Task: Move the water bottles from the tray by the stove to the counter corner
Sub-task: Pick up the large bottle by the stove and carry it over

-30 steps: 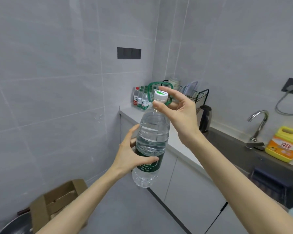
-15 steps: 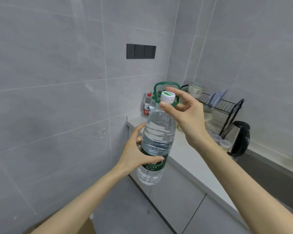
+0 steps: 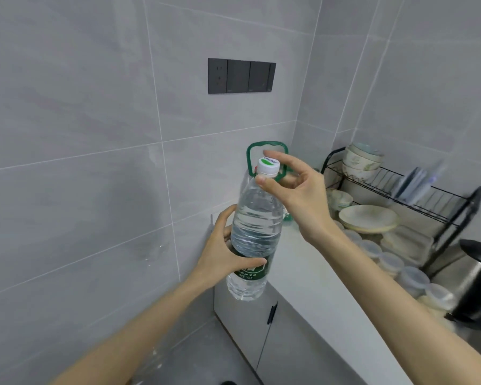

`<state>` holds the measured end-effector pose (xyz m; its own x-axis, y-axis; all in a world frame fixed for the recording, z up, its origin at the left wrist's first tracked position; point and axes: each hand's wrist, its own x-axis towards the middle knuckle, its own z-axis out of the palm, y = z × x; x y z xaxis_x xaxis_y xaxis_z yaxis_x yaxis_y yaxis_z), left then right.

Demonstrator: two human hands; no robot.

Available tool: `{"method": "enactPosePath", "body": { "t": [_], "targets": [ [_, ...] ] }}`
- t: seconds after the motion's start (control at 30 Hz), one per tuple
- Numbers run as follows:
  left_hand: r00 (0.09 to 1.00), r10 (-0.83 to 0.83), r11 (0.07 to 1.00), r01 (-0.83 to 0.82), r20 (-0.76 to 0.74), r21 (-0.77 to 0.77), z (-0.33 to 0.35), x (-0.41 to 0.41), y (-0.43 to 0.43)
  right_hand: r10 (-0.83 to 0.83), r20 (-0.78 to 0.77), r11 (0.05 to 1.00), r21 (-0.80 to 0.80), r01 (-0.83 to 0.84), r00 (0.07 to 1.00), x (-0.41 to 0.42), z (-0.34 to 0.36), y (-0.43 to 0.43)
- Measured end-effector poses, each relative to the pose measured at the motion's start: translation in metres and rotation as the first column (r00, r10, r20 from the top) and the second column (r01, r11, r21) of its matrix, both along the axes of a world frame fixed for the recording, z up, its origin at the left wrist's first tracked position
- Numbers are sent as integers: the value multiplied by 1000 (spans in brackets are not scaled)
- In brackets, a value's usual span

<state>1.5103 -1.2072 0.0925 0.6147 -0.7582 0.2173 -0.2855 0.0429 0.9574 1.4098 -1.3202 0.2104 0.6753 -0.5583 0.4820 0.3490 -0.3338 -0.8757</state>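
I hold a large clear water bottle (image 3: 254, 226) with a white cap and a dark green label upright in the air, in front of the counter corner. My left hand (image 3: 222, 254) wraps its lower body at the label. My right hand (image 3: 295, 190) pinches the neck just under the cap with thumb and fingers. Behind the cap a green carry handle (image 3: 250, 154) of another big bottle shows in the corner; the rest of that bottle is hidden. The tray and stove are out of view.
A white counter (image 3: 311, 270) runs from the corner toward the lower right, with cabinet doors (image 3: 245, 323) below. A black dish rack (image 3: 400, 190) with bowls and plates, several lidded tubs (image 3: 392, 262) and a black kettle (image 3: 478, 284) stand on the right. A dark socket panel (image 3: 241, 76) is on the wall.
The view has moved closer to the counter corner and turned left. Both hands keep the same hold on the bottle. The small bottles in the corner are now hidden behind it.
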Motion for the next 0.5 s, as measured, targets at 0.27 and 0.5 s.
{"method": "enactPosePath", "body": {
  "t": [0.27,0.5],
  "targets": [
    [997,79,993,-80,18,89,-25,117,-110,37,-71,998,-45,-40,997,117,-29,-112],
    [991,131,970,-127,-5,208,-54,193,-186,38,-175,999,-4,-39,984,199,-65,-194]
  ]
}}
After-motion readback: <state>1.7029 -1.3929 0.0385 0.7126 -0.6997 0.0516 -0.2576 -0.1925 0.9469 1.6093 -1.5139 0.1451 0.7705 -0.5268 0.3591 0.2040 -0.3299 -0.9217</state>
